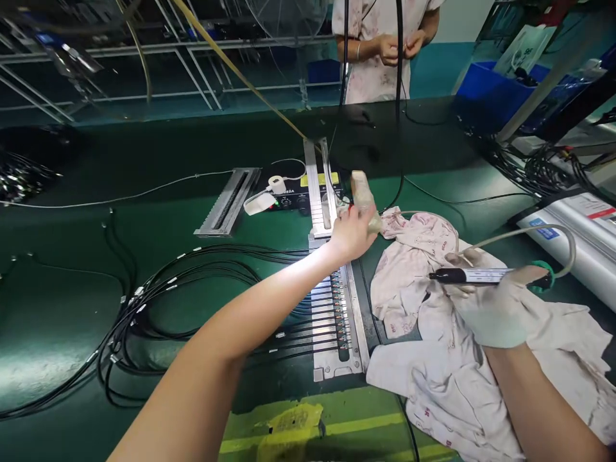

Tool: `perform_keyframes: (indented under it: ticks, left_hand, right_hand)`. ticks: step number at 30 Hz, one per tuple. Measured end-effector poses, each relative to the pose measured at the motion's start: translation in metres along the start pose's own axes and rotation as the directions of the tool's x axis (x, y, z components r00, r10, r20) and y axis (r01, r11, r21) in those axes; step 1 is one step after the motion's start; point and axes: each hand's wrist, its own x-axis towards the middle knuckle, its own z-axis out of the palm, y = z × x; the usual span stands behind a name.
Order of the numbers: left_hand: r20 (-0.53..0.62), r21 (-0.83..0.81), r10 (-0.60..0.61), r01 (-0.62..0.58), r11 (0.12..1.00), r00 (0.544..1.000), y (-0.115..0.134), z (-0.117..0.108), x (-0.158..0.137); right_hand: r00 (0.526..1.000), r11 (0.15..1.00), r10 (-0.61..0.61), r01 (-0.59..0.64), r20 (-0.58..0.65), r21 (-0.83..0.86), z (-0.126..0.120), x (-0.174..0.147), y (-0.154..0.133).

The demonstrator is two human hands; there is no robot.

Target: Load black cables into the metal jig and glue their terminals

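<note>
My bare left hand (353, 236) reaches past the metal fixture, its fingers closed on a translucent whitish bottle (362, 188) that is tilted and slightly blurred. In my right hand (495, 305), which wears a pale glove, lies a dispensing syringe (481, 276) with a dark front end, a thin needle pointing left and a hose at its rear. Between the hands is the slotted metal fixture (353, 321), holding a row of black cables (293, 333) with their connector ends side by side. A narrower metal bar (315, 192) stands behind the fixture.
Crumpled white cloths (452, 359) lie beneath my right hand. At the back are a dispenser controller (289, 200) and another slotted metal fixture (228, 202). A silver case (577, 237) and blue bin (491, 90) are to the right. Across the table (158, 147) stands a person (375, 70).
</note>
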Motion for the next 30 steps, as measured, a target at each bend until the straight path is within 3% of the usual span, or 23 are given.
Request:
perform_keyframes:
  ticks: [2, 4, 9, 12, 15, 20, 25, 30]
  left_hand:
    - [0.024, 0.029, 0.060, -0.061, 0.998, 0.998, -0.011, -0.002, 0.000]
    - [0.017, 0.031, 0.120, -0.120, 0.992, 0.993, -0.027, -0.018, -0.021]
    - [-0.018, 0.006, 0.208, -0.208, 0.978, 0.978, -0.061, -0.054, -0.129]
    - [0.028, 0.011, 0.405, -0.406, 0.914, 0.914, -0.063, -0.047, -0.197]
    - [0.060, 0.103, 0.479, -0.483, 0.870, 0.876, -0.058, -0.029, -0.238]
    - [0.045, 0.182, 0.459, -0.459, 0.869, 0.887, -0.058, -0.013, -0.258]
    - [0.066, 0.138, 0.440, -0.445, 0.885, 0.895, -0.057, -0.012, -0.262]
    - [0.077, 0.064, 0.464, -0.469, 0.881, 0.882, -0.057, -0.018, -0.251]
  right_hand:
    - [0.994, 0.986, 0.101, -0.106, 0.041, 0.125, 0.001, -0.002, 0.002]
    - [0.985, 0.978, 0.133, -0.148, 0.108, 0.148, 0.000, -0.003, 0.002]
    - [0.939, 0.985, 0.154, -0.172, 0.307, 0.032, 0.022, -0.010, 0.000]
    - [0.909, 0.979, 0.201, -0.201, 0.365, -0.037, 0.053, -0.016, -0.003]
    - [0.869, 0.969, 0.239, -0.245, 0.434, -0.043, 0.084, -0.016, -0.001]
    - [0.838, 0.954, 0.253, -0.300, 0.483, 0.020, 0.107, -0.009, 0.026]
    - [0.839, 0.943, 0.262, -0.328, 0.476, 0.059, 0.101, -0.005, 0.049]
    - [0.827, 0.941, 0.261, -0.333, 0.498, 0.060, 0.100, -0.002, 0.048]
